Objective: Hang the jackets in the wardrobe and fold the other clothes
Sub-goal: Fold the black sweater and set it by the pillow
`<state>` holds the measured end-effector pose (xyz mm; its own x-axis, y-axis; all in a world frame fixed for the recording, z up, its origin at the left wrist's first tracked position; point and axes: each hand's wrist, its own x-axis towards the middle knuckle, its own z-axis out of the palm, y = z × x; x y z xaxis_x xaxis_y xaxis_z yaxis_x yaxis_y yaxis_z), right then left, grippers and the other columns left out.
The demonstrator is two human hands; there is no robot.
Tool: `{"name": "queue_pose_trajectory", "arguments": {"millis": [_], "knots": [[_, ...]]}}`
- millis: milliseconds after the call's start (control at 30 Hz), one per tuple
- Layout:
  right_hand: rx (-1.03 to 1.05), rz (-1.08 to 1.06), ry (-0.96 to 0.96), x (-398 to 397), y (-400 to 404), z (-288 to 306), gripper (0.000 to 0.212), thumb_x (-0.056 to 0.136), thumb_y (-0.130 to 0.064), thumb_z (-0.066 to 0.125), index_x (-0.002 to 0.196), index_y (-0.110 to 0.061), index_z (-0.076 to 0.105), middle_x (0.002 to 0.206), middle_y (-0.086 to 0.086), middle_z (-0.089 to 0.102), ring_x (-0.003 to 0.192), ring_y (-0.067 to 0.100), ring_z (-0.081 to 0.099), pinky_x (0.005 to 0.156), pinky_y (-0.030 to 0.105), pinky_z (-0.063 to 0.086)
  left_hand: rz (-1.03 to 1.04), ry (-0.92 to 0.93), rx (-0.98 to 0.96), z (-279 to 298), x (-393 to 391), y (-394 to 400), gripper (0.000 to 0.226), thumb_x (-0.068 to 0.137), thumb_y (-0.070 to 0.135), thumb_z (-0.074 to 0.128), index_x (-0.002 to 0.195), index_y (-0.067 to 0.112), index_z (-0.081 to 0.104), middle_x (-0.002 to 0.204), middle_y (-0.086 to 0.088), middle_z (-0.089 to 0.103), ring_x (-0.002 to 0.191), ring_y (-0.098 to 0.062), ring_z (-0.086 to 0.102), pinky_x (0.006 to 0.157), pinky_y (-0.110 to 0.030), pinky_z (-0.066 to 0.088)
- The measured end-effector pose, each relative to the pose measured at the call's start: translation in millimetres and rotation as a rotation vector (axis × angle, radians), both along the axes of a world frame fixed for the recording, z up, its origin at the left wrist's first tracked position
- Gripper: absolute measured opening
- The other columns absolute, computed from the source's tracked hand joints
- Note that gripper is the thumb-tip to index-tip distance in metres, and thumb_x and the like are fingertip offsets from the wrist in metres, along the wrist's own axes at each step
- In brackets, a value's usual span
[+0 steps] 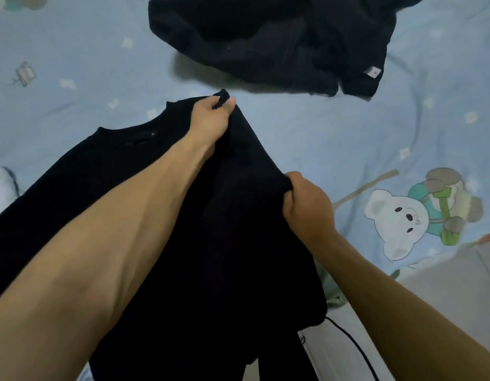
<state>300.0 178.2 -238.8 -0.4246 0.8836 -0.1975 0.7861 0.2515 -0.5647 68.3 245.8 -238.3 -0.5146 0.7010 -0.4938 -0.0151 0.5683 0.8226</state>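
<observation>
Both hands hold a black sweater [123, 171] spread near the bed's [348, 127] front edge: the left hand [210, 116] pinches a fold beside the collar, the right hand [307, 204] grips the side. Another dark garment [265, 42] lies crumpled toward the bed's far edge, apart from it.

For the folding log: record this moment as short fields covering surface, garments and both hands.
surface: light blue bedsheet with cartoon bear print
garment in work: black crew-neck knit top, spread on the sheet, right side being folded over
left hand: pinches the top's far edge near the shoulder
right hand: grips a bunched fold at the top's right edge
waiting: crumpled black garment with a white tag, lying apart at the far side of the sheet
other: thin black cable at the near edge
</observation>
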Motion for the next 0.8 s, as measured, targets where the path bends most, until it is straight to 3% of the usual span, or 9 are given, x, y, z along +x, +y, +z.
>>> {"name": "queue_pose_trajectory", "arguments": {"millis": [100,167,233,333,400,467,600,700,800], "knots": [[-0.224,-0.189,-0.005,3.2,-2.4,-8.6,0.011,0.093,-0.009,0.044,0.095,-0.011,0.055,0.073,-0.001,0.057,0.062,0.013,0.052,0.052,0.023,0.039,-0.079,0.051,-0.053,-6.1,2.1,-1.1,0.016,0.092,0.030,0.068,0.100,0.017,0.069,0.092,0.009,0.068,0.081,-0.002,0.066,0.076,-0.017,0.053],[-0.404,-0.199,0.009,7.3,4.3,-17.1,0.012,0.094,-0.013,0.048,0.086,-0.011,0.056,0.070,-0.004,0.055,0.061,0.008,0.051,0.049,0.014,0.033,-0.165,0.074,-0.109,-7.4,5.6,-1.2,0.011,0.088,0.030,0.073,0.085,0.023,0.065,0.079,0.014,0.066,0.066,0.002,0.065,0.063,-0.014,0.050],[-0.462,-0.123,-0.015,11.8,13.7,-21.3,0.021,0.095,-0.018,0.052,0.075,-0.014,0.054,0.066,-0.005,0.054,0.058,0.008,0.049,0.048,0.017,0.032,-0.227,0.125,-0.157,-5.8,5.1,0.0,0.026,0.088,0.031,0.072,0.071,0.019,0.055,0.065,0.006,0.061,0.055,-0.007,0.060,0.057,-0.023,0.050],[-0.312,-0.185,0.031,21.2,23.2,-25.0,0.019,0.095,-0.021,0.055,0.078,-0.014,0.056,0.067,-0.005,0.056,0.059,0.007,0.050,0.050,0.019,0.035,-0.115,0.099,-0.088,-5.6,9.7,1.8,0.018,0.094,0.029,0.065,0.084,0.014,0.064,0.077,-0.002,0.065,0.069,-0.013,0.063,0.075,-0.036,0.058],[-0.260,-0.309,0.096,21.9,15.0,-24.8,0.022,0.094,-0.027,0.058,0.074,-0.018,0.054,0.063,-0.010,0.055,0.056,0.006,0.051,0.047,0.014,0.035,-0.108,0.159,-0.094,-7.3,15.6,-3.3,0.017,0.096,0.029,0.061,0.097,0.012,0.067,0.090,0.000,0.069,0.086,-0.014,0.067,0.087,-0.034,0.057],[-0.381,-0.358,0.139,20.1,4.5,-24.1,0.034,0.092,-0.037,0.061,0.063,-0.021,0.050,0.050,-0.013,0.051,0.046,0.004,0.049,0.043,0.011,0.035,-0.228,0.331,-0.141,-7.9,24.4,-13.3,0.035,0.096,0.034,0.060,0.122,0.011,0.060,0.108,0.001,0.066,0.105,-0.017,0.063,0.091,-0.028,0.049],[-0.737,-0.157,0.141,34.0,0.0,-19.4,0.031,0.091,-0.041,0.065,0.068,-0.020,0.063,0.060,-0.010,0.066,0.055,0.002,0.063,0.049,0.014,0.044,-0.459,0.687,-0.169,-8.2,50.0,-45.8,0.078,0.097,0.041,0.053,0.155,0.006,0.015,0.155,-0.020,0.029,0.141,-0.034,0.030,0.115,-0.044,0.030],[-0.469,-0.204,0.064,44.1,5.2,-18.7,0.042,0.094,-0.036,0.062,0.059,-0.015,0.051,0.055,-0.004,0.051,0.052,0.009,0.049,0.052,0.023,0.037,-0.673,0.894,-0.227,-12.7,67.9,-77.2,0.075,0.102,0.046,0.038,0.157,0.008,0.005,0.163,-0.022,-0.004,0.150,-0.038,0.001,0.122,-0.051,0.008],[-0.375,-0.345,0.118,44.1,-14.9,-12.6,0.049,0.093,-0.041,0.063,0.055,-0.018,0.042,0.050,-0.006,0.044,0.046,0.009,0.042,0.050,0.025,0.035,-0.791,0.938,-0.219,-18.5,82.3,-108.7,0.068,0.102,0.051,0.028,0.158,0.017,0.007,0.163,-0.017,-0.014,0.150,-0.036,-0.010,0.121,-0.052,-0.001]]}}
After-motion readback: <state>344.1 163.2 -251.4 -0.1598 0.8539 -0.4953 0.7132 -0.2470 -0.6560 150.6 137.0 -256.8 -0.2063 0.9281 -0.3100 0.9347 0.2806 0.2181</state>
